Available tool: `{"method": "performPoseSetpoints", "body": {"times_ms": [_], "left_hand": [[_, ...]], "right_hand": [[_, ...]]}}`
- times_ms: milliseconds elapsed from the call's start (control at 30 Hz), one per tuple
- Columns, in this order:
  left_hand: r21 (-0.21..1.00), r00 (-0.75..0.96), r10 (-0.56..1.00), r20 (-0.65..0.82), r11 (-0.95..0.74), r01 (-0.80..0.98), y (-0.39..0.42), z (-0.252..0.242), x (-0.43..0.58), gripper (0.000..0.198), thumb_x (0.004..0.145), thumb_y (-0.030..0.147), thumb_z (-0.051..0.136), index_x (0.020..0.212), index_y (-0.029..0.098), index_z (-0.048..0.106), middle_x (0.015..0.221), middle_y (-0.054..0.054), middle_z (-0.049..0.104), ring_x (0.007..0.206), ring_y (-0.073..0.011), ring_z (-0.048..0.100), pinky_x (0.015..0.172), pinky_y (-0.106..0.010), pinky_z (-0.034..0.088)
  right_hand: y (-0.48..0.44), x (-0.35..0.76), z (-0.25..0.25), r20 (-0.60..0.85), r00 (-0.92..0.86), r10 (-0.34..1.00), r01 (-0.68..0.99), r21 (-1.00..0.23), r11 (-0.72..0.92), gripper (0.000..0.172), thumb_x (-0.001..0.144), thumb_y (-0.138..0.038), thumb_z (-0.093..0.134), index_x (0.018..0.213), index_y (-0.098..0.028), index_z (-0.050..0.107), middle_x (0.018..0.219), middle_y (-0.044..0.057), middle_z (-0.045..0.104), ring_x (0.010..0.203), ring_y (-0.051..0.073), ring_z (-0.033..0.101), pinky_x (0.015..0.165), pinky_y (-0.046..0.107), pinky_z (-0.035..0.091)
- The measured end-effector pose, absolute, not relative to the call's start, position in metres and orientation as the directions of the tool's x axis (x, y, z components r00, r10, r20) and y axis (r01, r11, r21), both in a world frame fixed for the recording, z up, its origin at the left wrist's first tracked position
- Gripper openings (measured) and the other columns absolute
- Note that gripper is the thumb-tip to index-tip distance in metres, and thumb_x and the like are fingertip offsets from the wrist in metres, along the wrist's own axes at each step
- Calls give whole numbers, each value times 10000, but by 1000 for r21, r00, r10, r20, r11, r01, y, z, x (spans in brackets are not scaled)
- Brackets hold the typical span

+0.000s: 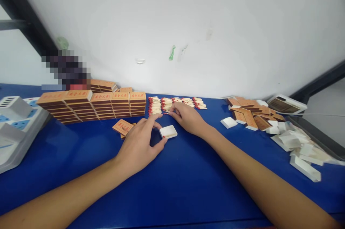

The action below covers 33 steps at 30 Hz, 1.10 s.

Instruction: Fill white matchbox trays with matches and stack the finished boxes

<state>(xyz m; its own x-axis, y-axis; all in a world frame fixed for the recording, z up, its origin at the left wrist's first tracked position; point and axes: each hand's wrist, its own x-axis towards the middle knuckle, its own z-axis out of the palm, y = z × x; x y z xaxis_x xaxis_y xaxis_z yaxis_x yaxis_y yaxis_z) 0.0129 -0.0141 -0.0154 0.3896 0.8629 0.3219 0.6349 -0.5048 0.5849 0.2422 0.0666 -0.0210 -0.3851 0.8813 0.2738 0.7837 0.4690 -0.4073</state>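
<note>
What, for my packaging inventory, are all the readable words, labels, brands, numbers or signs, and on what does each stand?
"安全火柴": tops of the front matchbox stack.
Too blurred to read for certain: print on the loose matchbox by the left hand.
Too small: print on the back matchboxes and the matchbox pile at right.

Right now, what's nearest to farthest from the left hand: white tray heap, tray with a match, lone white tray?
1. Tray with a match: beside the left hand.
2. Lone white tray: off to the right.
3. White tray heap: farther right.
</note>
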Motion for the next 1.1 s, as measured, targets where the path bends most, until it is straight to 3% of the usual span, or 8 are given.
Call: {"method": "performPoseSetpoints", "body": {"times_ms": [133, 333, 567, 733, 900, 1100], "left_hand": [[587, 393, 862, 322, -507, 631, -12, -15, 12, 626, 935, 227, 729, 1480, 261, 423, 1169, -25, 743, 1179, -277, 632, 1025, -467, 507], [583, 399, 860, 318, -509, 633, -10, -15, 11, 638, 930, 208, 737, 1478, 275, 417, 1186, -29, 743, 1191, -282, 637, 1027, -476, 519], [598, 378, 856, 354, -517, 612, -8, -18, 9, 650, 925, 175, 754, 1473, 308, 431, 1212, -22, 740, 1220, -259, 659, 1042, -449, 539], [600, 385, 857, 343, -515, 612, -9, -17, 9, 663, 926, 161, 750, 1487, 305, 427, 1241, -22, 739, 1231, -252, 656, 1078, -455, 525], [597, 385, 866, 318, -498, 629, -8, -17, 9, 641, 931, 170, 744, 1480, 302, 439, 1234, -17, 741, 1213, -259, 658, 1052, -452, 534], [593, 392, 864, 316, -502, 630, -8, -18, 9, 644, 944, 191, 743, 1495, 299, 428, 1230, -26, 735, 1203, -261, 651, 1053, -463, 529]], "right_hand": [[58, 249, -15, 262, -396, 880, 769, -429, 474, 97, 1020, -198, 588, 928, -201, 557, 853, 21, 596, 771, 185, 514, 706, 305, 360], [23, 250, 9, 160, -462, 872, 679, -569, 464, 153, 1058, -312, 582, 947, -214, 617, 751, -23, 555, 673, 155, 479, 641, 287, 345], [3, 233, 13, 75, -565, 821, 692, -498, 522, 87, 1037, -186, 566, 981, -197, 631, 881, 22, 650, 731, 150, 547, 675, 285, 366], [14, 238, 8, 154, -500, 852, 688, -526, 499, 96, 1006, -217, 630, 926, -206, 681, 705, -39, 540, 625, 128, 468, 616, 280, 324], [46, 250, -10, 320, -323, 891, 732, -512, 449, 44, 972, -217, 676, 939, -189, 672, 715, -36, 514, 652, 143, 469, 624, 285, 331], [61, 250, -23, 267, -375, 888, 757, -464, 460, 107, 991, -223, 660, 892, -197, 631, 747, -15, 558, 696, 160, 483, 657, 285, 340]]}}
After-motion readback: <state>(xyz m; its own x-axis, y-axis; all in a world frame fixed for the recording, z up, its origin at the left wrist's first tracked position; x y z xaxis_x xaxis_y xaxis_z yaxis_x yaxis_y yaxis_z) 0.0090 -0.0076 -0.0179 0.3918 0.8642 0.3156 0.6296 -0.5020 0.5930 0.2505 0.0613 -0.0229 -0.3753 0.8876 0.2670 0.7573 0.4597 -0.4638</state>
